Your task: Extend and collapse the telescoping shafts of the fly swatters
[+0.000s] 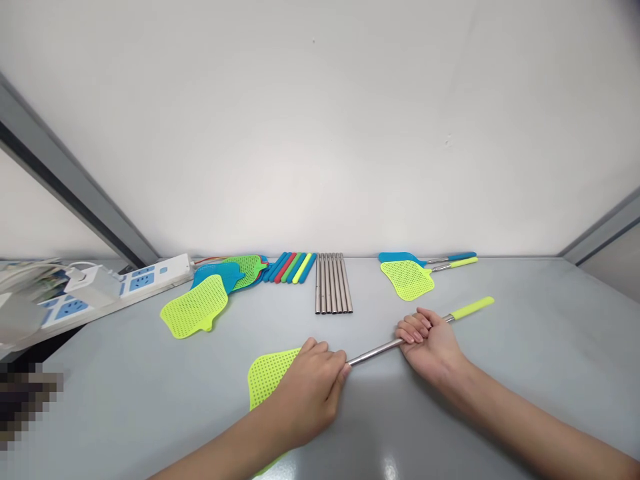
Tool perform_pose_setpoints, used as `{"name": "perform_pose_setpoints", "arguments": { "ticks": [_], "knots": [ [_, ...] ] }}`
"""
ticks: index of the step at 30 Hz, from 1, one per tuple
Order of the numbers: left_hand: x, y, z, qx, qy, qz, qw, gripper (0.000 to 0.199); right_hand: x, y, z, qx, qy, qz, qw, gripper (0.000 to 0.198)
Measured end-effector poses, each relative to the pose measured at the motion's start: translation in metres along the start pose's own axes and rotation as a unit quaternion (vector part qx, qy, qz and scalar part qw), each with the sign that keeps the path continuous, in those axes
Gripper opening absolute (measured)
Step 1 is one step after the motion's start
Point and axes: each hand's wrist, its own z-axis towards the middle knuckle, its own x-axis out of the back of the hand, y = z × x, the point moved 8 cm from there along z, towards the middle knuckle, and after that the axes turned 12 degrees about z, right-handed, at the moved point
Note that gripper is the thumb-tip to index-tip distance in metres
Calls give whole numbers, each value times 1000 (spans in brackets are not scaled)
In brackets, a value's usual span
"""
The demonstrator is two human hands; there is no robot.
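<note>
A fly swatter with a yellow-green perforated head (270, 373), a metal rod (374, 352) and a yellow-green grip (473, 308) is held between both hands above the grey table. My left hand (317, 387) is closed around the swatter where the head meets the rod, hiding that joint and part of the head. Further along, near the grip, the fingers of my right hand (430, 343) wrap the rod with the palm turned up.
Several metal tubes (334, 287) lie in a row at the back, beside coloured grips (290, 268). Left of them are loose swatter heads (195, 308) and a white power strip (150, 277). Two assembled swatters (407, 279) lie at back right, before the white wall (320, 133).
</note>
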Motion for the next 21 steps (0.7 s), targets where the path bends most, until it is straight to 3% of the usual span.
{"name": "perform_pose_setpoints", "arguments": {
  "ticks": [21],
  "knots": [
    [3, 4, 3, -9, 17, 41, 999, 32, -3, -1, 3, 12, -32, -17, 999, 28]
  ]
}}
